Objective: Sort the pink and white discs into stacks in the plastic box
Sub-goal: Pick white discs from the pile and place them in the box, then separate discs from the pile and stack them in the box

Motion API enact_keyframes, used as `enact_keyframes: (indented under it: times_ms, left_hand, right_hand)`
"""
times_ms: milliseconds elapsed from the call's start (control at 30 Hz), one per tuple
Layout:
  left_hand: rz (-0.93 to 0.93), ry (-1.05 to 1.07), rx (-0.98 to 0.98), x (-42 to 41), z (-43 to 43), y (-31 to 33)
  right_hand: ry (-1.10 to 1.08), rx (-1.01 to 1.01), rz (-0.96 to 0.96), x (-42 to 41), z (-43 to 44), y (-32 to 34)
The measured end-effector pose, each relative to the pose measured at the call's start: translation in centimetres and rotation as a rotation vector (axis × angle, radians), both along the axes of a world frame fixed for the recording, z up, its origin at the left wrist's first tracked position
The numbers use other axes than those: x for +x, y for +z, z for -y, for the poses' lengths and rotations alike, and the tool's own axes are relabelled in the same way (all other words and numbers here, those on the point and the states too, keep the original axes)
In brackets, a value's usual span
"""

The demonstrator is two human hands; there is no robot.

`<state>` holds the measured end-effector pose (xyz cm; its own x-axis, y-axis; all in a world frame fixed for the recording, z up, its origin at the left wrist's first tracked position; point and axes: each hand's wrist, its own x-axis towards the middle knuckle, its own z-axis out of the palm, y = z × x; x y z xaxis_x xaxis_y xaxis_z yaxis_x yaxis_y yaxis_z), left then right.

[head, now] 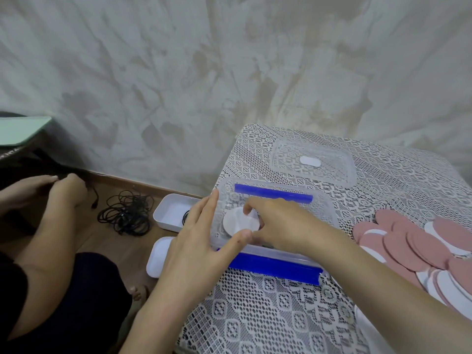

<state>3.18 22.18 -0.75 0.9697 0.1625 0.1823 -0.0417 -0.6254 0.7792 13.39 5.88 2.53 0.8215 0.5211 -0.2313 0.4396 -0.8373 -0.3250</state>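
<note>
A clear plastic box [324, 208] with blue clip handles stands on the lace-covered table [268, 310]. Inside it, at the left end, lies a white disc [235, 222]. My right hand [275, 223] reaches into the box, fingertips pinching the top edge of that white disc. My left hand [201, 238] rests flat against the box's left wall, thumb along its front rim, fingers apart. A loose pile of pink and white discs [419, 246] lies on the table to the right of the box.
The box's clear lid [286, 152] lies behind it on the table. Two white trays [173, 213] and a coil of black cable [127, 213] are on the wooden floor at left. Another person sits at far left, hands [51, 190] together. A wall stands behind.
</note>
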Motion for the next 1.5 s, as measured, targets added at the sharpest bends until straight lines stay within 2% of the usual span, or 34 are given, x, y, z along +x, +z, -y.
enact_keyframes:
  times_ms: [367,567,700,867,1033,1200,1500]
  left_hand:
    - [-0.037,0.029,0.028,0.0,0.1,0.3]
    - [-0.062,0.045,0.179,0.3,-0.2,1.2]
    - [-0.079,0.085,0.358,0.2,-0.7,2.3]
    - [0.029,0.142,0.570,0.3,-0.4,4.7]
    - [-0.003,0.039,0.825,1.2,2.2,5.8]
    - [0.102,-0.048,0.875,1.6,6.5,6.0]
    - [0.278,-0.231,0.901,1.3,18.2,4.1]
  right_hand:
    - [-0.055,0.088,0.017,0.4,-0.5,-1.1]
    - [-0.056,0.099,-0.079,0.9,-0.4,-0.5]
    - [-0.003,0.063,0.038,-0.1,0.4,0.5]
    - [0.090,-0.039,0.364,-2.3,2.3,3.1]
    - [0.105,-0.066,0.548,-5.0,5.6,4.3]
    - [0.036,-0.075,0.593,-7.7,10.8,5.3]
    - [-0.198,-0.110,0.514,-11.1,21.6,3.8]
